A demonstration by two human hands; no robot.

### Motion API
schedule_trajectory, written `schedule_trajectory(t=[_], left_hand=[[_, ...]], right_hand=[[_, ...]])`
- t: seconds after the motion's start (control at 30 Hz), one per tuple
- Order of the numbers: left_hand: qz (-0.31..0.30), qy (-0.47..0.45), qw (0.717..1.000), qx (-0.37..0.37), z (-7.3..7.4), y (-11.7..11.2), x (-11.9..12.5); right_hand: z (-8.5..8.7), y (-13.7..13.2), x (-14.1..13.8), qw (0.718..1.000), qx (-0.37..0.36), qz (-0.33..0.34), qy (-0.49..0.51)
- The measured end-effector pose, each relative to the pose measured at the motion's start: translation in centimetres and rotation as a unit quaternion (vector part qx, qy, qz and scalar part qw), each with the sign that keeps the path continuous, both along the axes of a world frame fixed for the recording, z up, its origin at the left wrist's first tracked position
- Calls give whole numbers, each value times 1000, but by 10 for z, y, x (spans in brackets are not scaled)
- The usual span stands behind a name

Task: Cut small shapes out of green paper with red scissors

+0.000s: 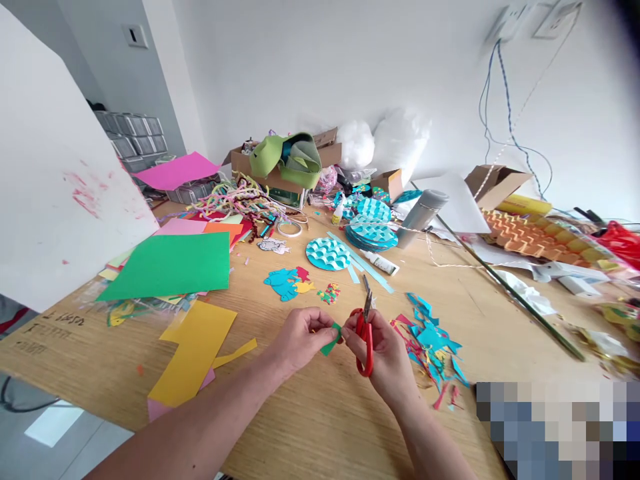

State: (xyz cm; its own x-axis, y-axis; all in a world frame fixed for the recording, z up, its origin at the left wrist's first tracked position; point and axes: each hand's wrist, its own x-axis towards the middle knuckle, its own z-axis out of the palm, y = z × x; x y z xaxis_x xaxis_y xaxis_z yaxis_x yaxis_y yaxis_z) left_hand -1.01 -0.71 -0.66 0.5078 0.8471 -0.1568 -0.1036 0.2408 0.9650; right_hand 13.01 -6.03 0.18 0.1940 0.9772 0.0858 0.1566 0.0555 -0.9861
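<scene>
Over the near middle of the table, my left hand [307, 337] pinches a small piece of green paper [330, 343]. Red-handled scissors [367, 333] sit in my right hand [383, 353], their blades pointing away from me. My right fingertips also meet the green paper's edge. Beyond my hands lie blue fish cutouts [283, 283], a red cutout [303, 273], a yellow fish cutout [304, 287] and a small heap of coloured paper bits [330, 293]. To the right spreads a pile of blue, red and yellow scraps [435, 340].
A green sheet [175, 267] and cut yellow paper [195, 353] lie at left. Farther back are a round blue wavy-paper disc [329, 254], a stack of similar discs [373, 233], a glue bottle [380, 262] and a grey cylinder [423, 217]. A long green stick [520, 300] crosses the right side.
</scene>
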Motion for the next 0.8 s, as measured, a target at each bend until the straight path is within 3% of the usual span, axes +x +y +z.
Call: schedule_trajectory(t=[0.13, 0.47, 0.8], left_hand=[[28, -20, 999, -22, 5, 2, -2], [73, -90, 990, -80, 6, 7, -6], [93, -83, 990, -67, 11, 6, -7]], right_hand=[[2, -1, 3, 1000, -10, 15, -11], [-8, -5, 5, 979, -98, 168, -65], [-3, -8, 2, 973, -115, 189, -68]])
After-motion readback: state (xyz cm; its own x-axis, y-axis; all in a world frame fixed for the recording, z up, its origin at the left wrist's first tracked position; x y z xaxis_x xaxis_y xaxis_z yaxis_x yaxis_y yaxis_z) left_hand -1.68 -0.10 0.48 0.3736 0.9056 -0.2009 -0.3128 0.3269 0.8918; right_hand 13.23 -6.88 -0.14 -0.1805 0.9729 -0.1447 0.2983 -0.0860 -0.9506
